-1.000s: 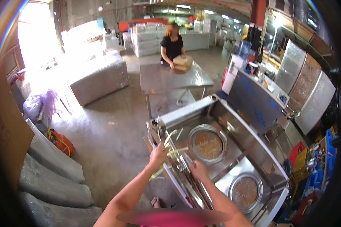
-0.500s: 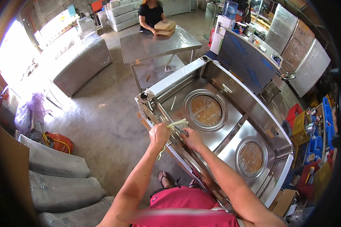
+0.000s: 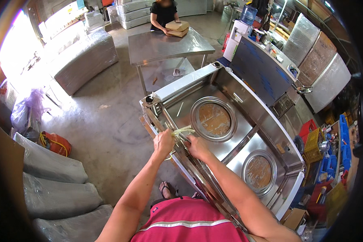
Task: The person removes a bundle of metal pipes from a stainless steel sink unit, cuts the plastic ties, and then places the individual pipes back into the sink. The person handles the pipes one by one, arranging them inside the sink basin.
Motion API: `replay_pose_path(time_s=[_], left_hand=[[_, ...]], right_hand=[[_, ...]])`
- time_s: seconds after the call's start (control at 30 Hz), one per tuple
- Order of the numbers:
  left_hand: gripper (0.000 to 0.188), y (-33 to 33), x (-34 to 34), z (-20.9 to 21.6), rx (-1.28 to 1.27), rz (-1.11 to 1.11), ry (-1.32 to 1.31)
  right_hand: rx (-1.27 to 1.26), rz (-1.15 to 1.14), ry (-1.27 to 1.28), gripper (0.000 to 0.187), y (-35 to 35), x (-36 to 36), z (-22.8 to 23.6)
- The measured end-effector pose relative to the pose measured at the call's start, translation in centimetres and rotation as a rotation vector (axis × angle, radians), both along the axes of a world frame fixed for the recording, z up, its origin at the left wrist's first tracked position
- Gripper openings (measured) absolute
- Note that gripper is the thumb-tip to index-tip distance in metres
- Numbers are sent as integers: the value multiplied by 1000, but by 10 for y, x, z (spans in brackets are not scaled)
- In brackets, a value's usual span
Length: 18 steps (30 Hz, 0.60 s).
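Observation:
A large stainless steel unit (image 3: 226, 86), open at the top, lies before me with two round rings (image 3: 213, 118) set in its bottom panel. Long metal tubes (image 3: 168, 115) run along its near left side. My left hand (image 3: 164, 142) is closed on a pale yellow cord (image 3: 184, 130), whose loose ends stick out to the right over the tubes and whose tail hangs below. Close beside it, my right hand (image 3: 198, 147) is closed at the tubes. A short grey metal piece pokes out of its fingers toward the cord; its kind is not clear.
Across the floor, a person (image 3: 163, 18) stands behind a steel table (image 3: 161, 48) with cardboard boxes (image 3: 177, 27). Wrapped long items (image 3: 58, 193) lie at lower left, near an orange-red tank (image 3: 57, 143). Bins and tools (image 3: 330, 157) crowd the right, and a dark panel (image 3: 258, 66) stands beyond the unit.
The view has shifted slightly, so the unit and hands sit a little further left. Both hands stay together at the cord and tubes. The person at the table has moved the boxes slightly.

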<state>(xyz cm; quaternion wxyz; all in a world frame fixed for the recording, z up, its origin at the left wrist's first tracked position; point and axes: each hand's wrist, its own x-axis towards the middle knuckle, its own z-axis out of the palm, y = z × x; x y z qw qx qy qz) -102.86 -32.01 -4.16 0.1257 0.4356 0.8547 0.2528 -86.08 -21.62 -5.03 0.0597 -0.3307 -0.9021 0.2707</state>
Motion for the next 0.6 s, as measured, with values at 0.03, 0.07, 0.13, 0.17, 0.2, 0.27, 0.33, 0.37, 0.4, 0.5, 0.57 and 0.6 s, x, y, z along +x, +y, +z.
replay_pose_path(time_s=[0.03, 0.07, 0.13, 0.17, 0.2, 0.27, 0.33, 0.37, 0.4, 0.5, 0.57, 0.6], left_hand=[[19, 0, 1, 0, -37, 4, -12], [20, 0, 2, -1, -14, 3, 1], [22, -1, 2, -6, -21, 13, 16], [23, -2, 2, -10, 14, 33, -45], [24, -4, 0, -17, 60, 63, -94], [26, -16, -8, -38, 366, 144, -378], [28, -36, -20, -73, 805, 317, -665], [28, -56, -31, -95, 768, 465, -836], [28, -83, -43, -120, 710, 622, -972], [27, -171, -74, -205, 584, 1067, -1080], [37, -248, -97, -249, 429, 1332, -1190], [41, -292, -111, -261, 339, 1375, -1189]], right_hand=[[-42, -25, -59, 31, -2, 7, -4], [-48, -33, -77, 31, -4, 10, -8], [-36, -77, -135, 31, -11, 20, -15], [-50, -113, -25, 31, -14, 22, -19], [-56, -169, 46, 31, -16, 23, -22], [-81, -226, 141, 32, -20, 29, -27], [-108, -241, 183, 33, -17, 57, -28], [-113, -278, 219, 33, -15, 77, -28], [-120, -315, 266, 31, -13, 99, -28], [-293, -518, 233, 30, -10, 173, -25], [-295, -605, 225, 27, -19, 216, -18], [-336, -657, 221, 26, -27, 237, -13]])
